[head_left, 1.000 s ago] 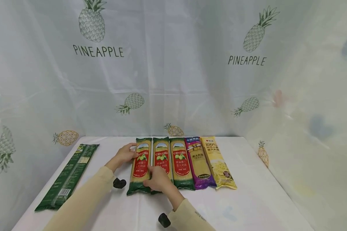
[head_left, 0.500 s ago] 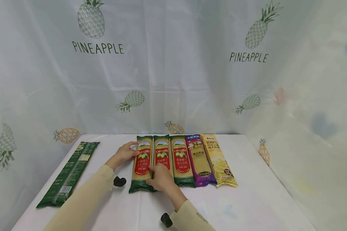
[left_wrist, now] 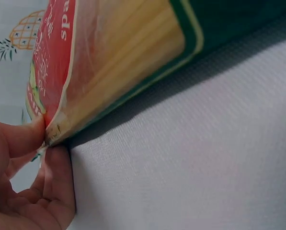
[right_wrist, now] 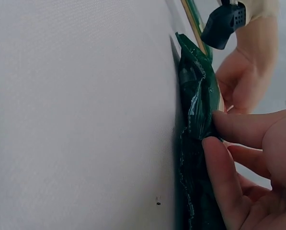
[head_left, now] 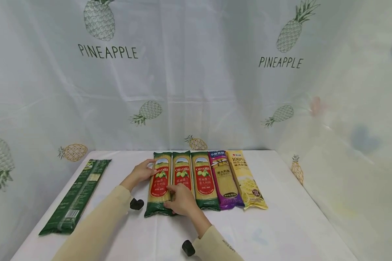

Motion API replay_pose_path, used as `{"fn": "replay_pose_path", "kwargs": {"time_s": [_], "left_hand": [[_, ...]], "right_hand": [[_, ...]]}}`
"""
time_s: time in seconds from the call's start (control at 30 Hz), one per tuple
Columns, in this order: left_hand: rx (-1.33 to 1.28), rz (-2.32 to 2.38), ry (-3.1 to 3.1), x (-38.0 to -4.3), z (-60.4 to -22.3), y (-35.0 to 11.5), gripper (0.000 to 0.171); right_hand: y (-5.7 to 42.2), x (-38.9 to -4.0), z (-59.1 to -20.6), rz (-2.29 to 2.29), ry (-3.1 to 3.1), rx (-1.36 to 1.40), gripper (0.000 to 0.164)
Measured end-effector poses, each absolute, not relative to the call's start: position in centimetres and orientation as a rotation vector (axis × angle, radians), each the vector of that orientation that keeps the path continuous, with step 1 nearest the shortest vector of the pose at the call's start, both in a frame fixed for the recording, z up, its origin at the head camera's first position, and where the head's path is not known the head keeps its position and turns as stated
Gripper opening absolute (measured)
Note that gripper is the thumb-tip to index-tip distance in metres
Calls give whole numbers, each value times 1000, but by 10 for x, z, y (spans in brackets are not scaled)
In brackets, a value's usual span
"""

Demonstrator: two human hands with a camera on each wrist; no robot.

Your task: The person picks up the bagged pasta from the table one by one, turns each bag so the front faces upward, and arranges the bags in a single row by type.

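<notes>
Five-across is a row of pasta packs; at its left end lies a green-and-gold spaghetti pack [head_left: 159, 183] with a red label, face up. My left hand [head_left: 139, 174] pinches its left edge, thumb on top and fingers curled below, as the left wrist view shows. On the opposite side, my right hand [head_left: 183, 201] holds the pack's right edge near its green lower end, thumb and forefinger close together. That hand partly covers a matching spaghetti pack [head_left: 182, 170]. In the right wrist view, the crimped green end [right_wrist: 198, 100] lies at the fingertips.
A third matching spaghetti pack [head_left: 205, 181], a purple pasta pack [head_left: 227, 181] and a yellow pasta pack [head_left: 247, 181] continue the row rightward. Face down at the table's left lies another green pack [head_left: 76, 197]. A pineapple-print curtain [head_left: 212, 72] stands behind the white table [head_left: 264, 235].
Both hands keep their places on the leftmost spaghetti pack, which has straightened slightly against its neighbour. The head view has shifted a little.
</notes>
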State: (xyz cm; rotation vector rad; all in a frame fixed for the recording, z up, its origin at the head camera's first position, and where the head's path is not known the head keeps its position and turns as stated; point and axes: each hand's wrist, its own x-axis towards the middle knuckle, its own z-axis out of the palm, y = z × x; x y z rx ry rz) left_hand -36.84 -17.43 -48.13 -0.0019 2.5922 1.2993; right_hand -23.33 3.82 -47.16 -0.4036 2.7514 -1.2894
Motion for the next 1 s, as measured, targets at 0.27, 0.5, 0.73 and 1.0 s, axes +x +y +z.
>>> {"fn": "replay_pose_path", "kwargs": {"time_s": [0.27, 0.5, 0.73, 1.0], "left_hand": [[20, 1206, 2601, -366, -471, -175, 63], [47, 1258, 2505, -370, -473, -181, 64], [34, 1391, 2427, -368, -475, -185, 64], [67, 1402, 2439, -362, -475, -188, 65]], "right_hand": [[39, -237, -477, -1256, 2783, -426, 60], [43, -234, -475, -1272, 2754, -463, 57], [46, -231, -474, -1332, 2717, -504, 57], [47, -230, -479, -1329, 2724, -537, 58]]}}
